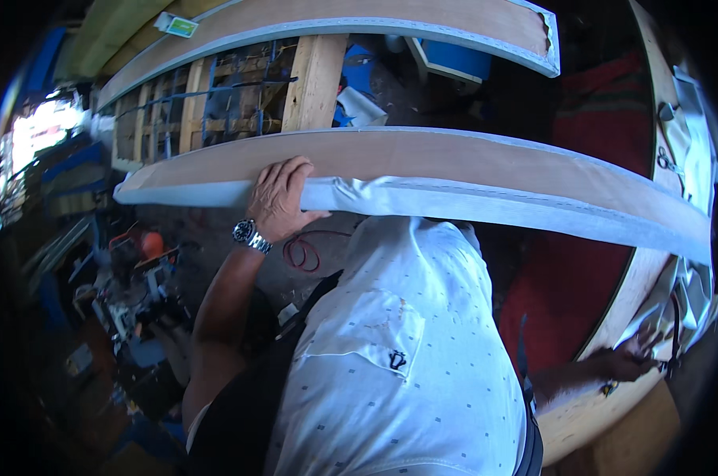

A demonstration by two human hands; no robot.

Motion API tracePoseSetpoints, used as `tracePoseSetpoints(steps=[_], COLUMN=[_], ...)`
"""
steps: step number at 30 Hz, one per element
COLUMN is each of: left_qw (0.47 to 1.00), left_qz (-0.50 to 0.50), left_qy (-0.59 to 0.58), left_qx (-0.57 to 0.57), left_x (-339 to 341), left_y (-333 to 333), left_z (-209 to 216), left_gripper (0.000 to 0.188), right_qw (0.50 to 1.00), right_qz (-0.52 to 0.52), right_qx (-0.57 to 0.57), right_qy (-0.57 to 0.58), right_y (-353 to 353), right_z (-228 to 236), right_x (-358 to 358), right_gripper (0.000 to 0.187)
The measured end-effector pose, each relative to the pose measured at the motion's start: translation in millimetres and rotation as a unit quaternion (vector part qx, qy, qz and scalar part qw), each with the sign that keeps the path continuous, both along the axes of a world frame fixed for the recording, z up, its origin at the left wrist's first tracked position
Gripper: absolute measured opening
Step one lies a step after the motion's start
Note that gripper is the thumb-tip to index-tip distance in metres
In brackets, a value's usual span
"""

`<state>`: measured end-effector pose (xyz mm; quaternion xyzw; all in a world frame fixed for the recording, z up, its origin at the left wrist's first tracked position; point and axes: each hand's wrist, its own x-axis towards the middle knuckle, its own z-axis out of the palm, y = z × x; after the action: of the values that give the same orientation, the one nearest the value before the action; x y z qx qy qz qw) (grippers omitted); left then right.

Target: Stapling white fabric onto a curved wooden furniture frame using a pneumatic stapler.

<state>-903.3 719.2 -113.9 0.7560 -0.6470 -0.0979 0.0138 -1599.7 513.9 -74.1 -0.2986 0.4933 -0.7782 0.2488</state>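
Observation:
A long board [454, 159] with a bare brown face and white fabric wrapped along its edge lies across in front of me. My left hand [283, 198], with a metal watch on the wrist, grips the board's near edge left of its middle, fingers over the top and thumb along the white fabric [422, 197]. The fabric bunches just right of this hand. Far to the lower right, my right hand [632, 363] is dim, its fingers closed at a dark object [673, 366] beside the wooden table edge. What that object is, I cannot make out.
A similar covered board [375, 17] lies on a wooden frame [315, 83], with a small green-and-white packet [176, 26] on it. Scissors [666, 161] and pale material [680, 305] lie at right. Red cloth [557, 297] spreads below. A red hose [301, 252] coils on the floor.

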Motion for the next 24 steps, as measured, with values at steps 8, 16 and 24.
tracePoseSetpoints(steps=[8,16,24], left_qw=[0.954,0.817,0.869], left_qz=[-0.215,-0.366,-0.303], left_qy=[0.175,0.389,0.373], left_qx=[0.114,0.215,0.114], left_x=[146.8,241.1,259.5], left_y=[-51.5,-90.2,-106.3], left_z=[28.4,-23.1,-78.1], left_gripper=[0.089,0.086,0.088], right_qw=[0.956,0.82,0.821], right_qz=[0.253,0.506,0.299], right_qx=[-0.146,-0.165,0.326], right_qy=[-0.036,-0.21,0.362], right_y=[13.3,66.5,138.0], right_z=[96.2,169.0,157.0], right_x=[346.1,500.3,584.5], right_gripper=[0.037,0.063,0.037])
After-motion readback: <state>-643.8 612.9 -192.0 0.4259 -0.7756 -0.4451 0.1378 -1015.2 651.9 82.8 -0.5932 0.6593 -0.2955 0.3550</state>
